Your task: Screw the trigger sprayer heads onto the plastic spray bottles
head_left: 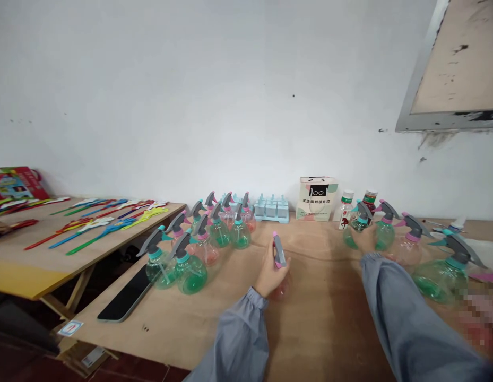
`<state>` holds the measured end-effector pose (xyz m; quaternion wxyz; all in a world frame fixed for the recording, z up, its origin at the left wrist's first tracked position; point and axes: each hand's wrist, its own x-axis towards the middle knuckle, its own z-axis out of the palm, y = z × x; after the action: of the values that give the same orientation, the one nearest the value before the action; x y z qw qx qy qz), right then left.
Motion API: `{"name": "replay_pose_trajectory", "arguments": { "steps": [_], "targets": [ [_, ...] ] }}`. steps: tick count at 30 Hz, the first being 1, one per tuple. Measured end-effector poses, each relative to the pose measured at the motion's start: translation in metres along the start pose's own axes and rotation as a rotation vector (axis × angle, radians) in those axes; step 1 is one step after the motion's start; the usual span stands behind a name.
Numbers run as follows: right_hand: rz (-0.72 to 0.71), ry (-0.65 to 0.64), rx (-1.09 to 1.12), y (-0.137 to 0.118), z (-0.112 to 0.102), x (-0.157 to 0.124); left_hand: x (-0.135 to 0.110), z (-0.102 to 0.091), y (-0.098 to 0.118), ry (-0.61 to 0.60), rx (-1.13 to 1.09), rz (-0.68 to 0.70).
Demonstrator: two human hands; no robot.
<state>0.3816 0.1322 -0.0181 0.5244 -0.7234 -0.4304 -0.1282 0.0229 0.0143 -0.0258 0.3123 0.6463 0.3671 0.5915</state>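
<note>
My left hand (271,271) is closed around a pink spray bottle (281,291) over the middle of the table; its grey trigger head with pink nozzle sticks up above my fingers. Farther right, my right hand (364,237) grips a green spray bottle (350,239) with a grey and teal head, its fingers partly hidden behind the bottle. Close by stand another green bottle (385,236) with a pink collar, a pink bottle (405,249) and a larger-looking green bottle (441,280). Several green and pink spray bottles (191,274) are grouped to the left.
A phone (127,297) lies at the table's left edge. Along the wall stand light-blue popsicle moulds (271,208), a paper bag (316,200) and two capped bottles (345,209). Another table (27,270) at left holds colourful hand-shaped sticks (95,228).
</note>
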Motion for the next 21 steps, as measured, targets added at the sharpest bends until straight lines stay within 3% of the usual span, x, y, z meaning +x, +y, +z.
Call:
{"name": "replay_pose_trajectory", "arguments": {
  "steps": [6,10,12,15,21],
  "targets": [
    [0.025,-0.014,0.017,-0.004,-0.002,-0.050,0.001,-0.009,0.003,-0.111,-0.126,-0.047],
    [-0.108,0.012,0.214,-0.016,-0.015,-0.105,0.003,-0.015,0.001,-0.114,-0.180,-0.094],
    [-0.167,-0.072,0.377,-0.023,-0.023,-0.133,0.002,-0.016,0.001,-0.091,-0.188,-0.098],
    [-0.129,-0.224,0.505,-0.035,-0.035,-0.163,0.001,-0.017,0.003,-0.055,-0.182,-0.070],
    [-0.162,-0.364,0.548,-0.048,-0.044,-0.184,0.001,-0.020,0.006,0.014,-0.108,-0.025]
  ]
}}
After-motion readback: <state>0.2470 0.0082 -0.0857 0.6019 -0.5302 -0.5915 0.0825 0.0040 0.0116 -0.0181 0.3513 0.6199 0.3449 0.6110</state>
